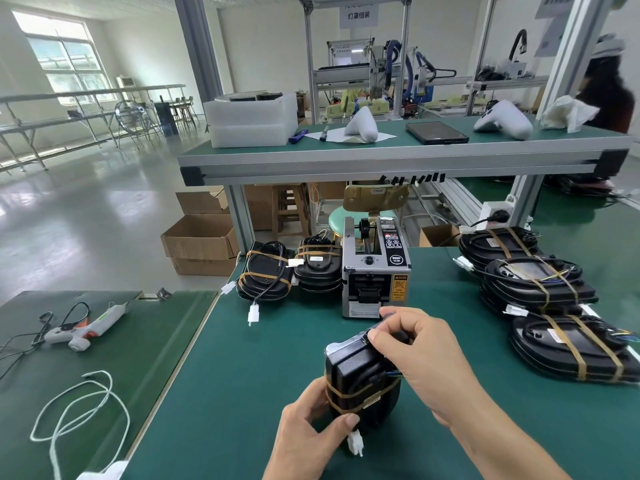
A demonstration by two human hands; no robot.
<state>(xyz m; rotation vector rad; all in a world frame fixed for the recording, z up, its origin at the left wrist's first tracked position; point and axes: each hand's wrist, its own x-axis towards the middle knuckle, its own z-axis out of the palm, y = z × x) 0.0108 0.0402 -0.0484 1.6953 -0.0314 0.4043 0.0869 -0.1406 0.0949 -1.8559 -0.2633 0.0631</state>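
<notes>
Head view: a black pack [360, 375], bound with tan tape, is held on end over the green worktop [242, 375], at 6 o'clock from the tape dispenser [375, 271]. The left hand [308, 424] grips its lower end, thumb on the tape. The right hand [426, 362] curls over its top edge, pinching it. A white plug [356, 443] hangs below. Other packs [536, 282] lie at 3 o'clock.

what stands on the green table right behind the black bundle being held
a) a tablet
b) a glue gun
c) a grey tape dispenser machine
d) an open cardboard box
c: the grey tape dispenser machine stands upright on the green table just beyond the black bundle, which the left hand and the right hand hold.
</notes>
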